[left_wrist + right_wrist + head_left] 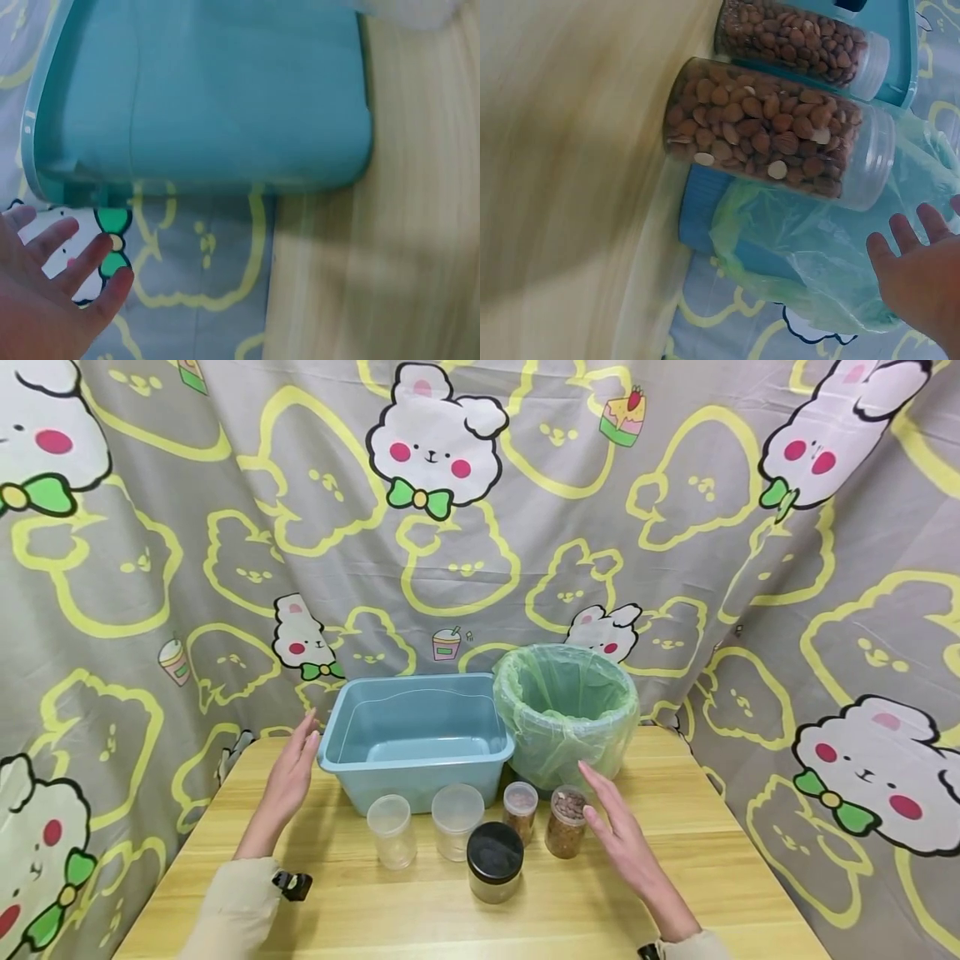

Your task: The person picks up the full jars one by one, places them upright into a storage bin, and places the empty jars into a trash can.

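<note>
My left hand (287, 781), fingers extended, hovers just left of the blue plastic basin (420, 787) in the head view. In the left wrist view its spread fingers (84, 264) hold nothing near the basin's corner. On the other side, my right hand (624, 835) is held with straight fingers beside a clear jar of brown almond-like kernels (566, 835). A smaller jar of similar kernels (519, 817) stands to its left. The right wrist view shows both jars filled most of the way, with the right hand (922, 281) apart from them, palm bare.
Two clear jars with translucent lids, one narrow (393, 837) and one wider (456, 831), stand before the basin. A black-lidded jar (495, 853) is nearest the front. Behind the kernels is a bin lined with a green bag (585, 747). A patterned curtain (465, 568) hangs behind the wooden table (397, 914).
</note>
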